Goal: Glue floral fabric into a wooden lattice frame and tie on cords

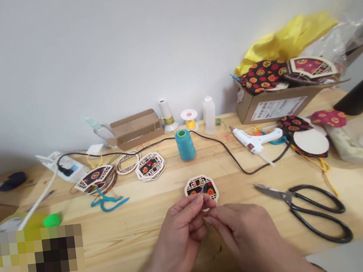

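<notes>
My left hand [184, 216] is closed in a pinch, with a short blue thread [203, 187] rising from its fingertips. Against it, my right hand [240, 225] is also pinched, and whatever its fingertips hold is too small to make out. Just beyond both hands lies a wooden lattice-framed piece [192, 184] backed with dark floral fabric, its near part covered by my fingers. A blue thread spool [185, 145] stands upright farther back. To the right of my right hand rest black-handled scissors [286, 197], blades slightly parted.
A white glue gun [255, 138] and its black cord [225, 146] lie behind the scissors. Stacked lattice pieces [151, 166] sit back left, near a power strip [71, 166]. Along the wall stand a small open box [138, 130], a white bottle [209, 115] and a cardboard box [276, 103] of fabric pieces.
</notes>
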Available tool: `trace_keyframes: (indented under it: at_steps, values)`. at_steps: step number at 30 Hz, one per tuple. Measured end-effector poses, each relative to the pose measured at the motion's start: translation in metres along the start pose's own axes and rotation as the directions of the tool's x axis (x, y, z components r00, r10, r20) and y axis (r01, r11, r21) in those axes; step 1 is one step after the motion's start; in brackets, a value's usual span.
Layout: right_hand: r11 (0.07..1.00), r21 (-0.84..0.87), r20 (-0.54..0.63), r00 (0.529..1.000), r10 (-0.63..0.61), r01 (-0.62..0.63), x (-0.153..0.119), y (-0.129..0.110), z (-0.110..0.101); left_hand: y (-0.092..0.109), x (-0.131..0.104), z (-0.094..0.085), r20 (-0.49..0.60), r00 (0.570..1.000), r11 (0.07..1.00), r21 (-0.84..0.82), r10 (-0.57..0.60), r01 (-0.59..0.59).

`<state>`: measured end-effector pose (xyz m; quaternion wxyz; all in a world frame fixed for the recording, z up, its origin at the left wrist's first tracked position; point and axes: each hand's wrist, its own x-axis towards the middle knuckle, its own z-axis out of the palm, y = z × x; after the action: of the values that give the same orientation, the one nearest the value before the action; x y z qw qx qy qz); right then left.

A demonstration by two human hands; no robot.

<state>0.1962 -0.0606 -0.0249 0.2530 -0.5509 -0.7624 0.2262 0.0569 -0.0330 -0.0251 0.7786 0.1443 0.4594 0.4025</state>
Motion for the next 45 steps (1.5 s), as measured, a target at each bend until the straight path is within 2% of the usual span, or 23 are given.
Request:
trace_keyframes:
  at_steps: [5, 11, 21, 26, 32, 36, 41, 45]
  values:
    - [0.999, -0.040, 0.027, 1.000, -0.004, 0.005, -0.001, -0.006, 0.001, 0.000, 0.000, -0.004, -0.013, 1.000, 1.000, 0.008, -0.023, 0.023]
    - [0.998, -0.056, 0.024, 1.000, -0.005, 0.006, -0.003, -0.007, 0.000, 0.000, -0.003, -0.002, 0.022, 1.000, 1.000, 0.010, 0.007, -0.007]
    - [0.987, -0.159, 0.108, 0.994, -0.014, 0.032, -0.007, -0.009, -0.005, -0.008, -0.012, -0.001, -0.011, 0.999, 0.999, 0.036, 0.040, -0.040]
    - [0.984, -0.178, 0.167, 0.986, 0.029, 0.001, -0.007, -0.012, -0.008, -0.008, -0.013, 0.000, -0.031, 0.998, 0.998, 0.021, 0.061, -0.061]
    - [0.983, -0.181, 0.176, 0.982, 0.070, -0.038, -0.005, -0.013, -0.007, -0.009, -0.015, -0.001, -0.035, 0.997, 0.996, 0.044, 0.075, -0.073]
    - [0.990, -0.121, 0.182, 0.979, 0.093, -0.072, -0.006, -0.014, -0.007, -0.012, -0.015, 0.001, -0.040, 0.995, 0.994, 0.056, 0.093, -0.090]
    - [0.987, 0.121, 0.164, 0.983, 0.085, -0.106, -0.012, -0.004, -0.014, -0.013, -0.015, 0.000, -0.045, 0.991, 0.988, 0.086, 0.129, -0.125]
    - [0.923, 0.352, 0.032, 0.988, 0.154, -0.155, -0.008, 0.011, -0.022, -0.012, -0.015, -0.002, -0.005, 0.985, 0.979, 0.114, 0.173, -0.171]
